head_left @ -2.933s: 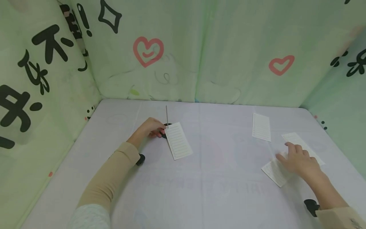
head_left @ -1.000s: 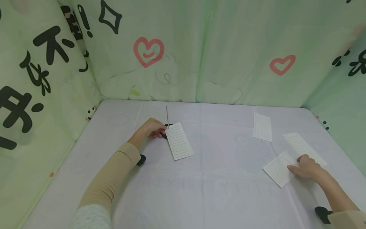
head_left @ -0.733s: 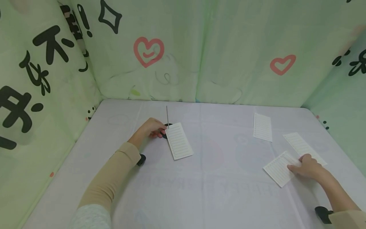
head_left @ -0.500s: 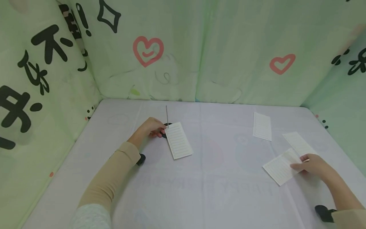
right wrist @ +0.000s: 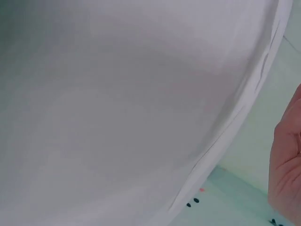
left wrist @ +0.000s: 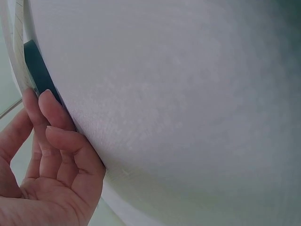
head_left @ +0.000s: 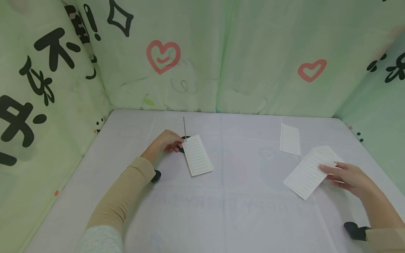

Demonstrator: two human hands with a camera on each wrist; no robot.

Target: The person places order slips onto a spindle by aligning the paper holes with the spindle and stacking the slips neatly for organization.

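So the loose lined sheet (head_left: pixel 306 177) was in the right hand (head_left: pixel 352 177), thumb on top, fingers underneath. A second earlier it lay lower on the white tabletop (head_left: pixel 253 218); now it had shifted up and its right side looked lifted, covering part of the far sheet (head_left: pixel 326 150) from the head view. That meant one sheet picked up, I'd say, though whether its near corner touched down was hard to tell. The top-right sheet (head_left: pixel 289 139) hadn't budged. Over left, the left hand (head_left: pixel 167 141) was pinching the spiked sheet (head_left: pixel 197 156) by its corner, beside the thin rod (head_left: pixel 185 127) and black base (head_left: pixel 181 150).
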